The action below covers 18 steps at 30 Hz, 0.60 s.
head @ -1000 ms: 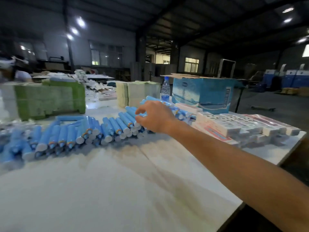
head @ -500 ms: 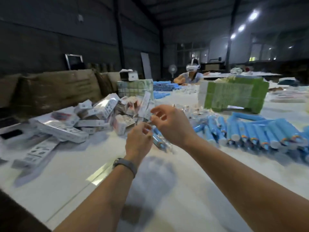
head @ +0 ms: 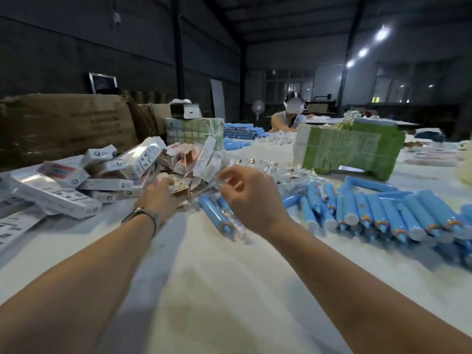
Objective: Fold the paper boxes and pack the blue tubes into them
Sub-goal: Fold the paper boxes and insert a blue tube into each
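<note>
My left hand point(head: 163, 198) reaches into a heap of white paper boxes point(head: 107, 175) at the left, its fingers curled round a small box point(head: 180, 187) at the heap's near edge. My right hand point(head: 251, 198) hovers beside it with fingers loosely curled, nothing plainly in its grip. Below and between the hands lies one blue tube in a clear wrapper point(head: 215, 218). A long row of blue tubes point(head: 378, 218) with white caps lies on the white table point(head: 229, 290) to the right.
Clear plastic wrappers point(head: 275, 167) lie scattered behind my right hand. A green-and-white bundle of flat cartons point(head: 347, 149) stands at the back right, brown cardboard cartons point(head: 63, 123) at the back left. A person point(head: 290, 118) sits across the table, with more blue tubes point(head: 240, 131) nearby.
The view has swung left from the tube row to the box heap. My left hand has come in and moved forward onto a small box. My right hand has drawn back from the tubes.
</note>
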Each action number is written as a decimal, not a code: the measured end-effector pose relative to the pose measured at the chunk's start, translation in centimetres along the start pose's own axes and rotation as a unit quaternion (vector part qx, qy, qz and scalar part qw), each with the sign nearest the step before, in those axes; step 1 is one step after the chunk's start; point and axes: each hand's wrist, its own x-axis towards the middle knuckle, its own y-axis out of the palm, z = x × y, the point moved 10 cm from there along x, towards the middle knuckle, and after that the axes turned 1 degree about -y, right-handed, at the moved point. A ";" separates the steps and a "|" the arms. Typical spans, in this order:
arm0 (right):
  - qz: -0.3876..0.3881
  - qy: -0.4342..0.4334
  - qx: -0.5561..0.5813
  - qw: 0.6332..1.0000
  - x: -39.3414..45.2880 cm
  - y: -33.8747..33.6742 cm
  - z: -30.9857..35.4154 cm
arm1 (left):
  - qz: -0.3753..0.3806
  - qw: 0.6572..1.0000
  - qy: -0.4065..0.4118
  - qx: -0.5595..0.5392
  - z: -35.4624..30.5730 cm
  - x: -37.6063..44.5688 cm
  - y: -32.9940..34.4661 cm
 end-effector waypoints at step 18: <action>-0.037 0.247 0.384 0.889 -3.8 -5.7 -5.8 | 0.128 0.736 0.090 -0.658 -19.8 -19.9 -3.7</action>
